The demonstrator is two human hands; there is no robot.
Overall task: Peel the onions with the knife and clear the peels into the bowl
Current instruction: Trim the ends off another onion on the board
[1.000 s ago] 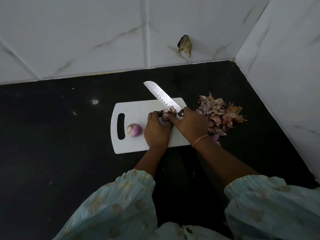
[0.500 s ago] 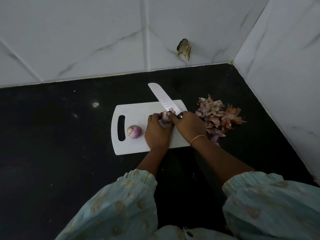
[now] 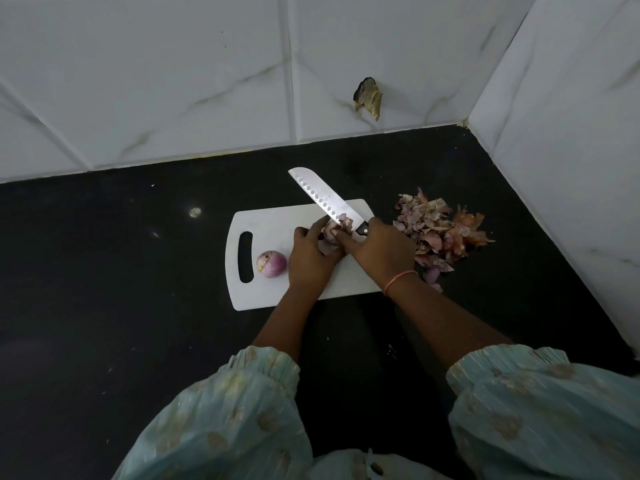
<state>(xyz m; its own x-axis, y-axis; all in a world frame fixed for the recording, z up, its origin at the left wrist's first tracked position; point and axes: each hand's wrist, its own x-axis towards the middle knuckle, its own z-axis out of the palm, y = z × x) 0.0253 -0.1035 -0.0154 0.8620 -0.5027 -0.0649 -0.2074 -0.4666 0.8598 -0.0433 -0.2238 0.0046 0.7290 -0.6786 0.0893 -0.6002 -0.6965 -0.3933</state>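
Hands first, because they hide most of what matters: our left hand (image 3: 311,261) is curled over an onion (image 3: 330,232), and we can see only a pale sliver of it between the fingers, with a loose flap of purple skin (image 3: 327,247) hanging under it. How much of that onion is peeled, we cannot tell. Our right hand (image 3: 379,249) covers nearly all of the knife handle (image 3: 362,229); just a dark stub with a rivet shows above the knuckles. No bowl is anywhere in view.

On to the grip. Left fingers are wrapped round the onion, holding it over the middle of the board (image 3: 270,223). Right fingers are closed tight round the handle, and the right thumb reaches forward onto the onion skin. The knife (image 3: 323,199) points up and to the left, its dimpled blade tilted, the tip past the board's far edge and over the dark counter (image 3: 104,271). The heel of the blade sits right at the onion; whether the edge is biting into skin is too small to make out.

A second onion (image 3: 272,264) lies on the board just left of our left hand, beside the handle slot, purple with a pale patch. Peels (image 3: 440,233) are heaped on the counter just right of the board, near our right wrist and its orange band (image 3: 398,277). Both sleeves are cut off by the bottom edge.
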